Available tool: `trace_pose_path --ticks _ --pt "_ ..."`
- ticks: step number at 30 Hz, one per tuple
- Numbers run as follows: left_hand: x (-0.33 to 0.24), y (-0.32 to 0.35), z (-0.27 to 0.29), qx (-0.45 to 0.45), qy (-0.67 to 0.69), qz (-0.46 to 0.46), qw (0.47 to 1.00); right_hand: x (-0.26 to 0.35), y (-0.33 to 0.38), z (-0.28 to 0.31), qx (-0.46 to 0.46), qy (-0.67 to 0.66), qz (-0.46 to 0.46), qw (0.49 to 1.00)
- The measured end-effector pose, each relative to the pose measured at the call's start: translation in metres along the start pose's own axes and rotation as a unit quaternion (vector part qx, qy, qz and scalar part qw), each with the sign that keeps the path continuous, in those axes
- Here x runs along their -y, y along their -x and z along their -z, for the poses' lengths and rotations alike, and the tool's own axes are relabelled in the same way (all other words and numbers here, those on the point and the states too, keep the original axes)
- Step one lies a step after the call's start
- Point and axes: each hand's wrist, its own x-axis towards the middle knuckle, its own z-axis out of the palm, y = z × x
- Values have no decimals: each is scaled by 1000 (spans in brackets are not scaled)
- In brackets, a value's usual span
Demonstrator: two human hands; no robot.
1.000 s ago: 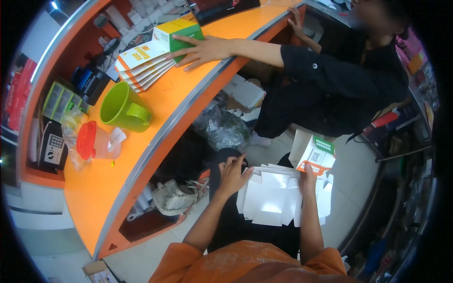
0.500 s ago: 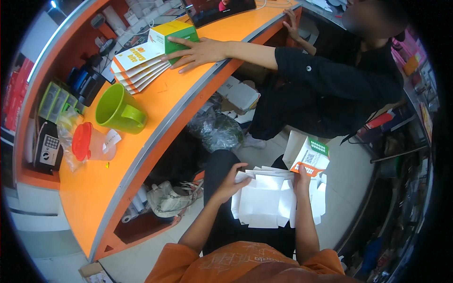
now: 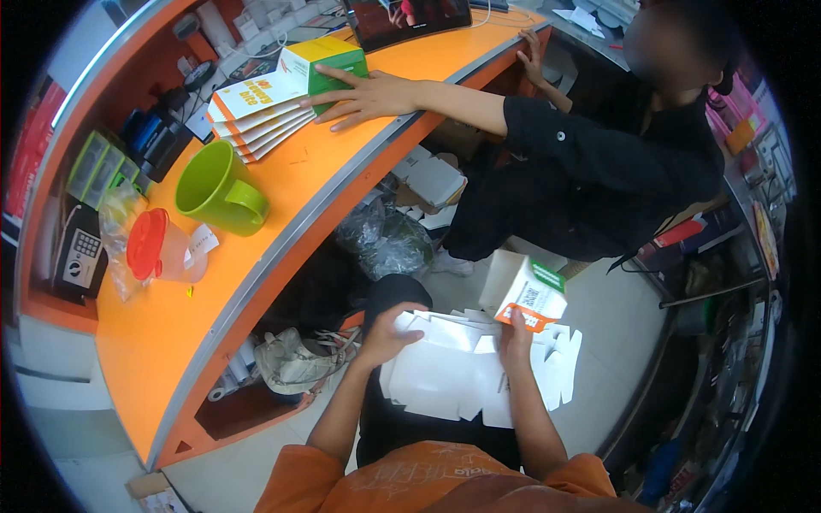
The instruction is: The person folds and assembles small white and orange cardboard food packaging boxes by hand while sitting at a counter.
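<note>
Flat white carton blanks [image 3: 445, 363] lie stacked across my lap, their plain side up and their flaps fanned unevenly. My left hand [image 3: 389, 336] grips the stack's left edge, thumb on top and fingers beneath. In my right hand [image 3: 515, 344] is a partly folded carton [image 3: 528, 295], white with green and orange printed panels, held tilted above the right part of the stack. That hand also rests against the blanks. Its fingers are partly hidden behind the carton.
On the orange counter [image 3: 299, 201] at left stand a green mug [image 3: 218, 192], a red-lidded container [image 3: 162, 248] and a fanned row of printed cartons [image 3: 265, 107]. A co-worker's hand [image 3: 368, 98] touches that row. Plastic bags [image 3: 389, 244] lie under the counter.
Both my hands have moved a little left, and the blanks have shifted left with them. The partly folded carton has come left and turned slightly. The co-worker's hand stays on the row.
</note>
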Motion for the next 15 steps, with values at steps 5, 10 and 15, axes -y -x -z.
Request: trace_pose_path --ticks 5,10,15 --pt "-2 14 14 14 -97 -4 995 4 3 -15 48 129 -53 989" --pt "-5 5 8 21 -142 -15 990 48 6 -11 2 226 -10 974" --pt "12 -11 1 49 -18 -27 998 124 -1 29 -93 326 133 931"
